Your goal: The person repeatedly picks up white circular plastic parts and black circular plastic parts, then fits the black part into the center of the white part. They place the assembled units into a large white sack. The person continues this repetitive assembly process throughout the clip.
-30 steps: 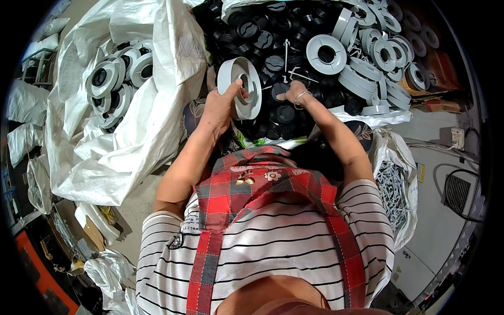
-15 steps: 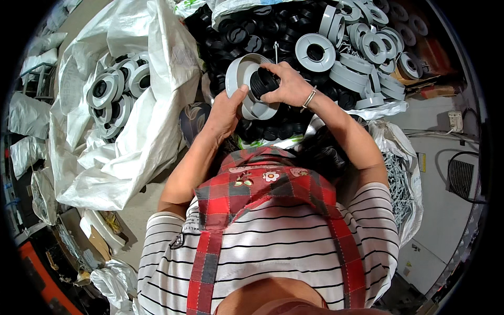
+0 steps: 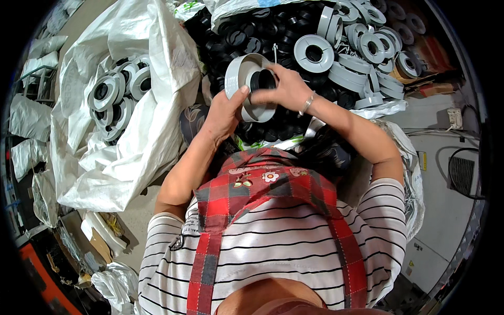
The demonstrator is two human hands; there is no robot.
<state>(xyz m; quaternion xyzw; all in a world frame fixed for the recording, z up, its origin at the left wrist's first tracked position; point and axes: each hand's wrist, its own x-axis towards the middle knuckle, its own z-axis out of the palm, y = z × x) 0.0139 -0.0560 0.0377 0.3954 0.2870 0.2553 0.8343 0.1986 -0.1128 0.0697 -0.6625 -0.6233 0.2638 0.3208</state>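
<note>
My left hand (image 3: 222, 114) grips the near left rim of a round grey plastic ring (image 3: 234, 76), its thumb lying over the edge. The ring is tilted, with its hollow side facing me. My right hand (image 3: 287, 92) is closed around a black ribbed plastic plug (image 3: 263, 80) at the ring's centre. Some of the plug is hidden by the fingers, and I cannot tell how deep it sits in the ring. Under both hands lies a heap of similar black plugs (image 3: 236, 35).
Loose grey rings (image 3: 349, 77) are piled at the far right. On the left, a white woven sack (image 3: 173, 58) holds several grey rings with black centres (image 3: 104, 92). A grey metal cabinet (image 3: 441, 220) and a dark cable (image 3: 450, 170) are at the right.
My right hand has shifted slightly, its fingers now lower across the black plug, and my right elbow has swung outward. The plug sits a little differently in the ring; my left hand keeps its hold.
</note>
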